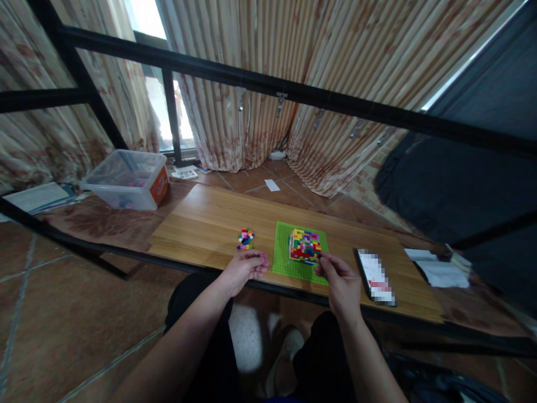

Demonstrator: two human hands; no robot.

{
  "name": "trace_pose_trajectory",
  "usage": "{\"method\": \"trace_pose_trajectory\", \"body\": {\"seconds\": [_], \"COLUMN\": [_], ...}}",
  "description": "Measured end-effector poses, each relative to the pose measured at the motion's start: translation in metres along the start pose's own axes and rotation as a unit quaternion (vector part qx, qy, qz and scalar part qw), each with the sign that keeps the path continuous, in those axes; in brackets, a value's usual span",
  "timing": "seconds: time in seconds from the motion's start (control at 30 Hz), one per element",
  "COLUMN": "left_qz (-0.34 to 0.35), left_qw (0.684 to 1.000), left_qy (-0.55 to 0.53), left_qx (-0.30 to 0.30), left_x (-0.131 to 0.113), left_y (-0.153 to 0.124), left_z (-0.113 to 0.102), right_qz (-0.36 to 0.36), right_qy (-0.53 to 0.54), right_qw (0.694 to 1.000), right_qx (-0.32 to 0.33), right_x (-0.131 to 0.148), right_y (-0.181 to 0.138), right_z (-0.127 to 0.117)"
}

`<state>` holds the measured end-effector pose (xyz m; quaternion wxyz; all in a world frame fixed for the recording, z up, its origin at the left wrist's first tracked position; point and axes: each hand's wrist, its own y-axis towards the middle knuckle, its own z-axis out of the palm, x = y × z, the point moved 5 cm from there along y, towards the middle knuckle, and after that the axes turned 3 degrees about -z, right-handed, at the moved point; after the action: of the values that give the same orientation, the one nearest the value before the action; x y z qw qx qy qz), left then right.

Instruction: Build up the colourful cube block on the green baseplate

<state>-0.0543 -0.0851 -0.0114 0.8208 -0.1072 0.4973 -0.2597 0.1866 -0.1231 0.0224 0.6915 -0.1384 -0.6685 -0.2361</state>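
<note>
A green studded baseplate (281,263) lies on the wooden table, bearing a block built of many-coloured toy bricks (305,245). My left hand (244,270) is just left of the plate, its fingers closed on a pink toy brick (263,258). At the block's near right corner is my right hand (340,280), thumb and forefinger pinched together. Something small and dark shows at those fingertips, too small to name. Beyond my left hand sits a small pile of loose bricks (246,238) in mixed colours.
A clear plastic box (126,182) with a few pink pieces inside stands at the left. To the right of the plate lies a phone-like slab (375,277) with a blurred screen. Papers (440,268) rest farther right. A black metal bar (260,81) crosses in front of the curtains.
</note>
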Motion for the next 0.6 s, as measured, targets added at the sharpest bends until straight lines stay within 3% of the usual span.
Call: {"method": "trace_pose_trajectory", "body": {"seconds": [0.23, 0.33, 0.47, 0.6], "left_qz": [0.001, -0.001, -0.005, -0.007], "left_qw": [1.0, 1.0, 1.0, 1.0], "left_qy": [-0.004, -0.003, -0.004, -0.003], "left_qx": [-0.003, -0.005, -0.009, -0.009], "left_x": [0.0, 0.0, 0.0, -0.001], "left_y": [0.0, 0.0, 0.0, 0.0], "left_z": [0.0, 0.0, 0.0, 0.001], "right_qz": [-0.024, -0.064, -0.205, -0.325], "right_qy": [-0.07, -0.157, -0.301, -0.362], "right_qw": [0.996, 0.983, 0.925, 0.868], "right_qx": [0.052, 0.072, 0.106, 0.097], "right_x": [-0.003, 0.0, 0.015, 0.02], "right_y": [0.002, 0.003, 0.004, 0.006], "right_z": [0.007, 0.007, 0.013, 0.022]}}
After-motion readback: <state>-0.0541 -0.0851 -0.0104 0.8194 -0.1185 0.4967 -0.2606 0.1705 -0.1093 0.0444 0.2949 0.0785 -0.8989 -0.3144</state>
